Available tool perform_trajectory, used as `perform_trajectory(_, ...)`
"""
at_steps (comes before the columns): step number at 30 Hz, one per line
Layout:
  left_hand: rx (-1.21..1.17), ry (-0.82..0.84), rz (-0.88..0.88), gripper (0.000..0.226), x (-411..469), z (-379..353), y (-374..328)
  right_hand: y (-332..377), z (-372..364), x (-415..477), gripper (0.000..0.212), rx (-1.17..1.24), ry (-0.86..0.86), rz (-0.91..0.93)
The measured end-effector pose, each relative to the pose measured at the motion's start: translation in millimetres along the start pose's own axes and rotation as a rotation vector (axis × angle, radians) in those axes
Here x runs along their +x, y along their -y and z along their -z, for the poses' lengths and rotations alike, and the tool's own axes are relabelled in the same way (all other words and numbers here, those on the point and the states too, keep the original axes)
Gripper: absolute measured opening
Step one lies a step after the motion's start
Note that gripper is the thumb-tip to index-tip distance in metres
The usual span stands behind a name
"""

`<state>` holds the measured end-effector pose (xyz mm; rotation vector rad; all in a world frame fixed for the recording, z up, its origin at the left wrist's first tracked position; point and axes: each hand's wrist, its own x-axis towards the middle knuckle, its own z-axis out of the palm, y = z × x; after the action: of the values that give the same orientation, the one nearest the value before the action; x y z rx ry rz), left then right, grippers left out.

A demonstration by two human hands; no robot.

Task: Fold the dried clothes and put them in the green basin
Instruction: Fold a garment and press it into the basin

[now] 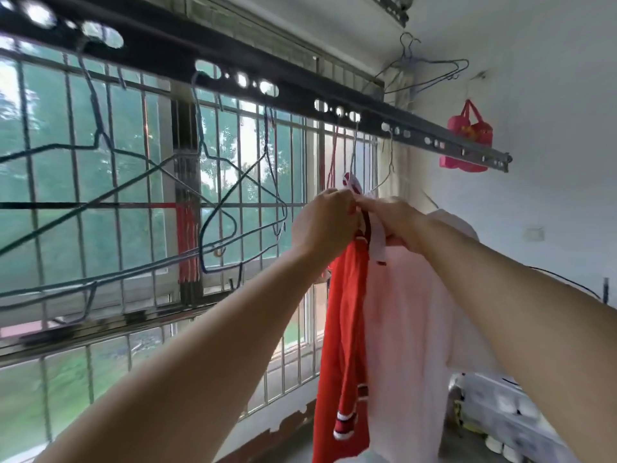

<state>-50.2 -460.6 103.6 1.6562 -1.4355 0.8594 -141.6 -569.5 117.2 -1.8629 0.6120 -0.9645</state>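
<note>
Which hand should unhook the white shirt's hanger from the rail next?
Right, probably. The right hand grips the white shirt just below its hanger wire, so it could slide straight up to the rail. The left hand holds the top of the red shirt, farther from that wire.

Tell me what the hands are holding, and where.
The left hand and right hand both grip the hanging red-and-white garment at its collar, at the very top.

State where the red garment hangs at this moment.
Head view, right of centre: the red garment hangs below the drying rail, left of and against the pale pink garment, its top at the left hand.
</note>
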Motion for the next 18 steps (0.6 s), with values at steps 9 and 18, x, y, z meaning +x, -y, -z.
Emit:
perform_trajectory(9, -0.256, 0.172, 0.103, 0.026, -14, 9, 20, 2, -6, -7, 0.139, -0.027, 0.126, -0.041)
perform_trajectory(18, -0.311, 0.299, -0.007, 0.082, -13, 17, 24, 17, -15, -40, 0.029, -0.412, 0.09, 0.151)
